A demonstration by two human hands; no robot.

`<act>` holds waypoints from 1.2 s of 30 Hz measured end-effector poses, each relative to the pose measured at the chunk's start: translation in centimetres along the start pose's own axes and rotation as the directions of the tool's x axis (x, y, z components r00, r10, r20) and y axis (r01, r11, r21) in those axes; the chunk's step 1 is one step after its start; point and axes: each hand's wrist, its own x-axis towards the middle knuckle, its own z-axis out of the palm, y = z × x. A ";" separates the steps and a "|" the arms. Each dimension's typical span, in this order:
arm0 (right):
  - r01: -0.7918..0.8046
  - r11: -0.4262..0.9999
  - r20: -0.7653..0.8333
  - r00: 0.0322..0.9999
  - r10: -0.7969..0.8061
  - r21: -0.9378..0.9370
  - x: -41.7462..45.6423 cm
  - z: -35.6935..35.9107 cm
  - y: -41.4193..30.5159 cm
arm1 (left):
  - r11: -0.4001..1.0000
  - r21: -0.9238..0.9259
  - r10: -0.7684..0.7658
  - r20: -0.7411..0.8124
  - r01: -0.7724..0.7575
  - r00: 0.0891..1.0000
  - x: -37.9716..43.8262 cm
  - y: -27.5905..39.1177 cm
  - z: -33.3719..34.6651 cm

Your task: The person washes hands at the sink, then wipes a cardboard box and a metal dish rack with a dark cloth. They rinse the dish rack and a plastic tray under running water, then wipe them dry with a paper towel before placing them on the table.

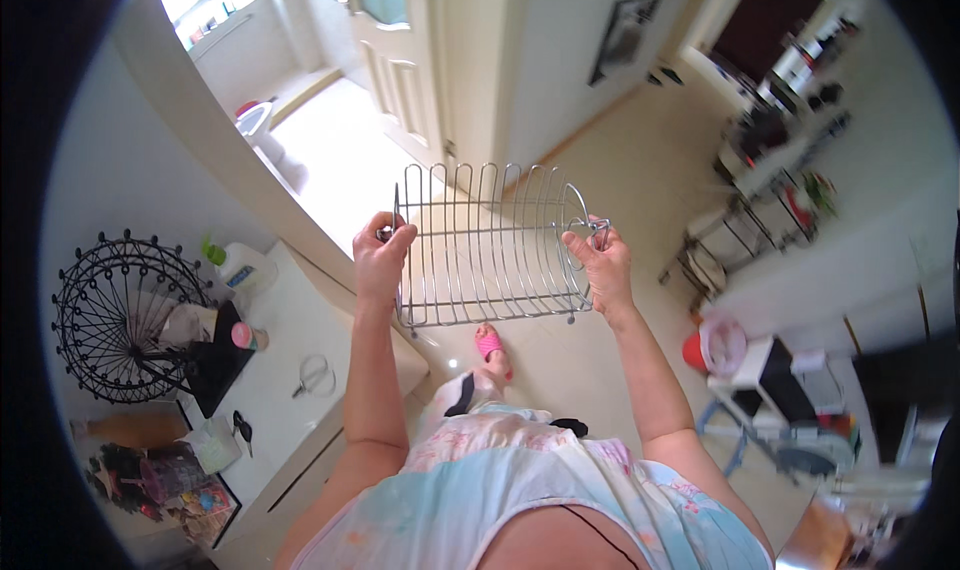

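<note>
Held out in front of me above the tiled floor is a chrome wire rack [487,258], its rods looped along the far edge and curved at the right end. My left hand [384,247] grips the rack's left side, thumb on top. On the opposite side, my right hand [602,258] is closed around a bent wire fitting [598,228]. Small feet show at the rack's near corners. Between the rods the floor is visible, and nothing lies in the rack.
At left, a white cabinet [289,427] carries a black Ferris-wheel ornament [135,345], a white bottle [244,266], scissors [242,429] and a pink-lidded jar [247,336]. Ahead, a panelled door [397,74] stands beside a bright bathroom with a toilet [259,131]. Metal shelving [750,217] lines the right wall.
</note>
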 end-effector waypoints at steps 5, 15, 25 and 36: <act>0.038 0.999 0.153 0.988 -0.036 -0.009 15.5 9.3 1.0 | 0.997 0.046 0.064 -0.189 -0.056 0.980 11.8 -0.5 -1.4; -0.018 1.000 0.536 0.844 0.008 0.012 41.7 29.7 0.2 | 0.991 0.052 0.131 -0.471 -0.121 0.872 33.0 1.3 -4.5; -0.052 0.998 0.907 0.417 0.061 -0.043 57.6 63.1 -1.0 | 0.980 0.151 0.195 -0.849 -0.129 0.492 51.4 5.8 -16.3; -0.074 0.985 0.948 -0.290 0.130 -0.157 51.3 99.4 1.1 | 0.972 0.216 0.227 -0.964 0.096 -0.135 57.8 9.9 -32.3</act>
